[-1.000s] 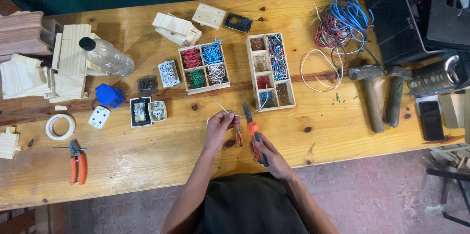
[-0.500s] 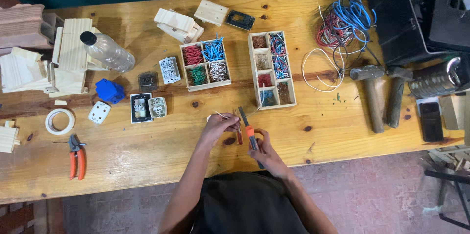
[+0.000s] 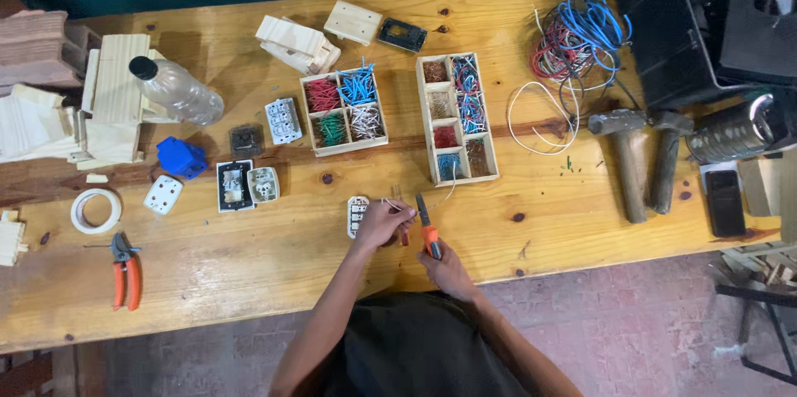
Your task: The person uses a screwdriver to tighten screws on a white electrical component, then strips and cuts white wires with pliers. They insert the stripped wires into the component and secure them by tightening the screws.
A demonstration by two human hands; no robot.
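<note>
I read the left hand (image 3: pixel 382 224) as closed in a pinch on a short pale wire (image 3: pixel 392 202), whose free end points right toward the tool tip. The right hand (image 3: pixel 446 268) is wrapped shut around the orange grips of the pliers (image 3: pixel 426 227), nose aimed up and away from the body, just beside the wire; I cannot tell whether the nose touches it. Compared with the frame half a second back, both hands sit at much the same spot near the front edge of the wooden workbench (image 3: pixel 274 264), and a small white socket module (image 3: pixel 357 216) now shows just left of the left hand's knuckles. Both forearms rise from the lower edge of the view and converge, wrists close together, the left forearm angled up to the right, the right one up to the left. Beyond the hands stands a long divided wooden tray (image 3: pixel 457 119) of wire offcuts; to its left is a square divided tray (image 3: pixel 344 110) with red, blue, green and white pieces. Far right lie two hammers (image 3: pixel 643 160) below a tangle of red and blue wire (image 3: pixel 577 36). Far left lie a second pair of orange-handled pliers (image 3: pixel 126 271) and a tape roll (image 3: pixel 95 210).
</note>
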